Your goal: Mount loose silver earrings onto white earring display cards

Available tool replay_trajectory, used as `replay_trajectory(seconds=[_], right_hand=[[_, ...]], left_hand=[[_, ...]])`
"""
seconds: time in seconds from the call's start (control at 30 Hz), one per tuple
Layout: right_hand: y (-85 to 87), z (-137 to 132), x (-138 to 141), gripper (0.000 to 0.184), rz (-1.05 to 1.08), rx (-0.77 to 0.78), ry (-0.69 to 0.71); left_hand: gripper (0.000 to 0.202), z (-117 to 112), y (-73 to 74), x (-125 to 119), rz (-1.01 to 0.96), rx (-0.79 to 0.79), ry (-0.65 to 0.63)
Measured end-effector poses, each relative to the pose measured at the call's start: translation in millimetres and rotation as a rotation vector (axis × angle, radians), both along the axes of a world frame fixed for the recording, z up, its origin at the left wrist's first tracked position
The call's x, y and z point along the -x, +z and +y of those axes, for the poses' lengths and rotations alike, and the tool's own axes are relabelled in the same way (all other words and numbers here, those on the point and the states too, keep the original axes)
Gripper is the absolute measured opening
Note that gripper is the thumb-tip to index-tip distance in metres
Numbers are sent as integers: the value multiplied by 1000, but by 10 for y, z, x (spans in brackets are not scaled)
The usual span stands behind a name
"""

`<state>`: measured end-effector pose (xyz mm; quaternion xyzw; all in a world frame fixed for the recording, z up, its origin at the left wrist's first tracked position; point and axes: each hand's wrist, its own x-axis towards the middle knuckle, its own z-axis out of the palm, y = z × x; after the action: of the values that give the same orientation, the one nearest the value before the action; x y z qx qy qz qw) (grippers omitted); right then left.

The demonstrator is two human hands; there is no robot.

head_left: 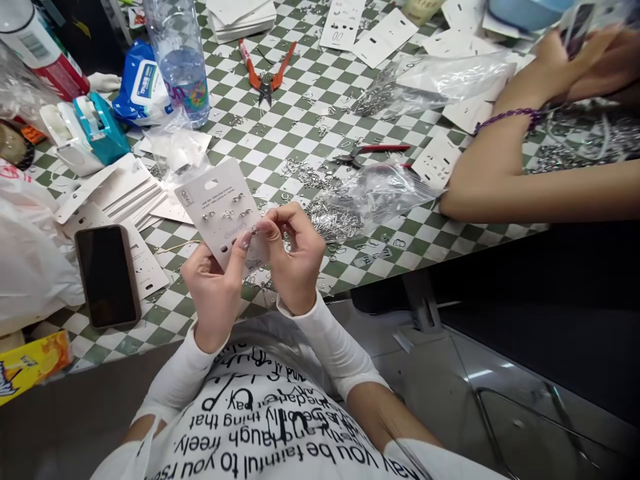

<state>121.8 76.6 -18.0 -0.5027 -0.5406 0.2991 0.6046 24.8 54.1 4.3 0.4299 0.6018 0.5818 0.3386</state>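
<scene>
Grips earring card (pixel 223 210) in left hand (pixel 214 290), tilted up to show holes | pinches tiny stud (pixel 255 231) at its right edge, right hand (pixel 296 261) fingers narrow | bag of metal bits (pixel 365 200) just right, easy to reach

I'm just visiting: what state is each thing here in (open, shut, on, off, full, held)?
card: held up off the table, tilted, a few studs on it
left hand: closed on the card's lower edge
right hand: fingertips pinched at the card's right edge
phone: flat, face up, screen dark
bottle: upright, partly filled with water
orange pliers: lying flat, handles spread open
bag: lying down, metal pieces inside
</scene>
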Motion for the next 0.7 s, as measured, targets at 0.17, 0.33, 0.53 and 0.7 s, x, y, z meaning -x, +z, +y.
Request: replay_trajectory(seconds=[0.17, 0.33, 0.53, 0.7], right_hand=[[-9, 19, -20, 7, 50, -32, -39], [-27, 73, -150, 6, 226, -43, 239], [10, 58, -242, 15, 252, 68, 347], [38, 44, -244, 12, 235, 65, 319]], left_hand=[[19, -7, 10, -20, -18, -20, -17], [14, 16, 11, -29, -38, -30, -44], [10, 49, -39, -13, -163, -38, -72], [13, 39, -36, -18, -145, -45, -97]])
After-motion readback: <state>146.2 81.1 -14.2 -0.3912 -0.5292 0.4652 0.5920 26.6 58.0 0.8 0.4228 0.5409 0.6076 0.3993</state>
